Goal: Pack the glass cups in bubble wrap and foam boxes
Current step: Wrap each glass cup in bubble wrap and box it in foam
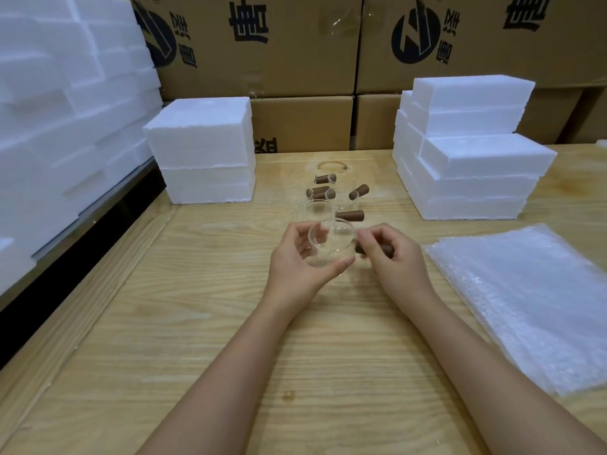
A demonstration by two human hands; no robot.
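Note:
I hold a clear glass cup (331, 246) with a brown wooden handle above the middle of the wooden table (197, 323). My left hand (295, 264) cups the glass body, fingers curled round it. My right hand (391, 254) grips the brown handle, which is mostly hidden under the fingers. Behind it stand several more glass cups with brown handles (331, 198). A stack of bubble wrap sheets (532, 300) lies at the right. White foam boxes are stacked at the back left (203, 149) and the back right (469, 159).
A large pile of white foam pieces (65, 110) fills the left side beyond the table's edge. Brown cardboard cartons (295, 60) with black print form a wall behind the table.

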